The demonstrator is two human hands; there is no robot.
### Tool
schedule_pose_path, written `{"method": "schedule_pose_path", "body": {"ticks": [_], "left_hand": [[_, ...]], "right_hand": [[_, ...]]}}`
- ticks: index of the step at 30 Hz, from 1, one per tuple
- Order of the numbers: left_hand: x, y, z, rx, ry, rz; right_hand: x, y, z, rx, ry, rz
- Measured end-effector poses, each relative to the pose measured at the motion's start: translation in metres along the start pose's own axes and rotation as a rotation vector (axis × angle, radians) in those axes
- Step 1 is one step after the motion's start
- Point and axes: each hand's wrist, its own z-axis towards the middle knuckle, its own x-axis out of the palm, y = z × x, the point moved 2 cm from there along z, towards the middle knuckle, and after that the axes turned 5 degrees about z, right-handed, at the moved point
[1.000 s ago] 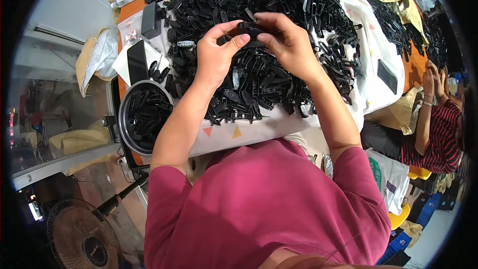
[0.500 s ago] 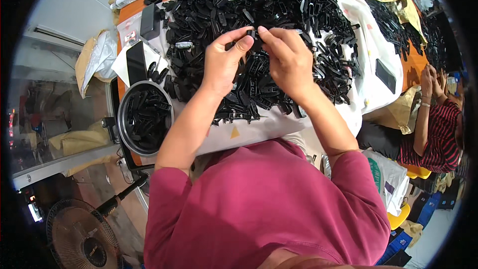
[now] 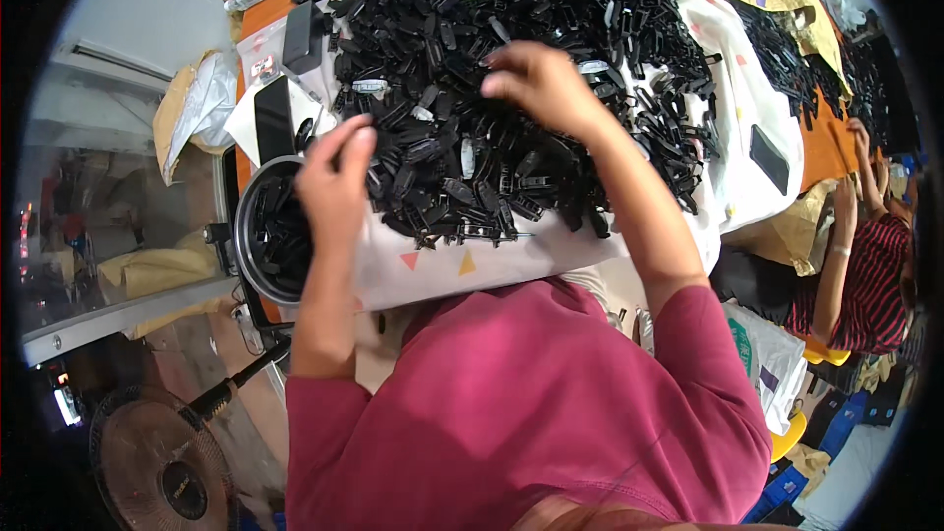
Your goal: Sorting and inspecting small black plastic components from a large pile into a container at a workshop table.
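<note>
Tabletop (image 3: 824,143): its orange surface is showing at the far left and on the right, while its near side is lying under cloth.
White cloth (image 3: 551,254): a strip is running along the near edge, between the heap of black pieces (image 3: 492,0) and the person's maroon shirt (image 3: 531,383).
Heap: jumbled pieces are covering most of the cloth.
Room: a co-worker (image 3: 870,285) is working at the right; a fan (image 3: 162,457) is standing at lower left.
Bowl (image 3: 243,236): sitting at the left edge, holding more pieces.
Left hand (image 3: 334,182): hanging by the bowl's right rim, thumb and forefinger narrowing; whether they are gripping anything, one cannot tell.
Right hand (image 3: 536,88): hovering over the heap, fingertips parting slightly; one cannot tell whether a piece is between them.
</note>
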Motion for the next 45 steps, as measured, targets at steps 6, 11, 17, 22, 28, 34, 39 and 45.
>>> {"method": "schedule_pose_path", "body": {"ticks": [6,11,17,22,28,34,39,45], "left_hand": [[-0.065,0.049,-0.020,-0.040,0.032,0.702],[-0.057,0.049,-0.022,-0.050,0.054,0.801],[0.014,0.038,0.048,0.240,0.075,0.588],[0.108,0.017,0.090,0.089,0.241,0.938],[0.125,0.008,0.084,0.297,0.218,0.705],[0.097,-0.034,0.057,-0.338,0.765,-0.767],[0.076,-0.055,0.046,-0.348,0.820,-0.967],[0.072,-0.054,0.037,-0.099,0.661,-0.615]], "right_hand": [[0.013,-0.046,0.071,-0.034,-0.102,-0.840],[0.021,-0.035,0.069,-0.093,-0.159,-0.850],[0.045,-0.018,0.058,-0.007,0.138,-0.676],[0.052,-0.025,0.050,0.024,-0.129,-0.585],[0.000,-0.021,0.018,0.080,-0.382,0.230],[-0.027,0.032,-0.008,0.169,-0.254,0.915],[-0.034,0.048,-0.026,0.204,-0.117,0.887],[-0.037,0.073,-0.041,0.208,-0.095,0.974]]}}
